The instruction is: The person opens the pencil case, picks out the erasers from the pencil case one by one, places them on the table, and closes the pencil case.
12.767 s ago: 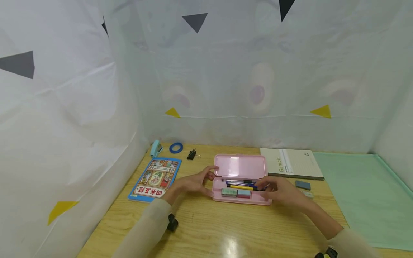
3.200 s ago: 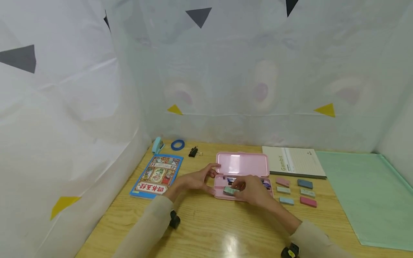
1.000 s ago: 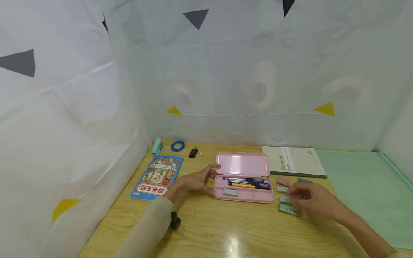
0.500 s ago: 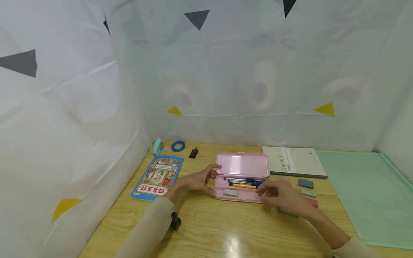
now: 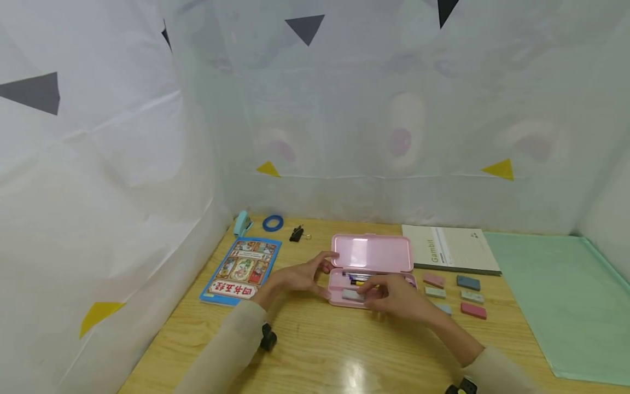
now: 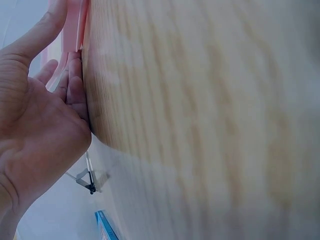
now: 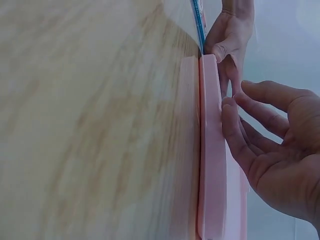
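Note:
A pink pencil case (image 5: 371, 253) lies with its lid folded back, several pens (image 5: 356, 277) inside. My left hand (image 5: 297, 278) holds its left end, thumb at the front corner and fingers by the lid; in the left wrist view the thumb and fingers meet the pink plastic. My right hand (image 5: 394, 298) reaches into the case, its fingertips over the right end of a whitish eraser (image 5: 351, 295). Whether they touch it cannot be told. The right wrist view shows thumb and fingers loosely bent and apart, nothing visible between them.
Several erasers stand in rows right of the case, among them a pink (image 5: 434, 279), a dark blue (image 5: 468, 282) and a red one (image 5: 473, 311). A notebook (image 5: 450, 249), green mat (image 5: 546, 290), booklet (image 5: 242, 268), stapler (image 5: 242, 224), tape roll (image 5: 273, 222) and binder clip (image 5: 297, 234) lie around.
Several erasers now lie to the right of the case; a dark green one went from the case to there. My right hand has since moved left to the whitish eraser. The left hand stays put.

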The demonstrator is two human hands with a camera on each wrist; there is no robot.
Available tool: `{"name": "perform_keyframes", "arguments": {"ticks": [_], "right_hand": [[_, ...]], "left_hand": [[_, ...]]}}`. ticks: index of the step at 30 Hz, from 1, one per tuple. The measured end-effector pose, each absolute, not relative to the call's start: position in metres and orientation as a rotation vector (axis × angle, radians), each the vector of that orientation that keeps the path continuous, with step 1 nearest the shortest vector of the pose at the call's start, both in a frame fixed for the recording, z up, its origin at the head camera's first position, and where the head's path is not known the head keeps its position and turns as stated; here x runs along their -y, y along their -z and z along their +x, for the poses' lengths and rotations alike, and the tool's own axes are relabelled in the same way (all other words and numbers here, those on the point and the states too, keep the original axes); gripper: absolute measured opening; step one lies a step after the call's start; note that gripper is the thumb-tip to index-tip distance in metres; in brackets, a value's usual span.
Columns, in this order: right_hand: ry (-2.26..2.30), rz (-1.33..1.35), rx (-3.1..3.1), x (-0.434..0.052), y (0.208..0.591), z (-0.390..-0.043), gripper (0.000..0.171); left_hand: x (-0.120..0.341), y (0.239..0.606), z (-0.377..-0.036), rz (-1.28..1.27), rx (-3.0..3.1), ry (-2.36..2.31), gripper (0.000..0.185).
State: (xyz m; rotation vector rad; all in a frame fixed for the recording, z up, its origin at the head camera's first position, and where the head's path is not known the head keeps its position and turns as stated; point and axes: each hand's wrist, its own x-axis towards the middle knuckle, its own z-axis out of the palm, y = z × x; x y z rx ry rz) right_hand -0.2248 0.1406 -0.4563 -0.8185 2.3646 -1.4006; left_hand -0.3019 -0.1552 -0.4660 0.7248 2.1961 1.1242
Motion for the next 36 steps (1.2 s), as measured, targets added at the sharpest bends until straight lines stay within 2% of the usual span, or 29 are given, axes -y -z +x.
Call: {"name": "perform_keyframes", "arguments": {"ticks": [4, 27, 36], "right_hand": [[1.346, -0.808, -2.395, -0.134, 0.456, -0.227, 0.025], [1.196, -0.792, -2.614, -0.121, 0.455, -0.229, 0.013], [1.27, -0.759, -2.666, -0.113, 0.46, -0.232, 0.009]], "left_hand": [[0.155, 0.466, -0.302, 0.734, -2.189, -1.125, 0.099], [0.155, 0.469, -0.302, 0.716, -2.203, -1.118, 0.1], [0.156, 0.467, -0.303, 0.725, -2.183, -1.136, 0.098]]}}
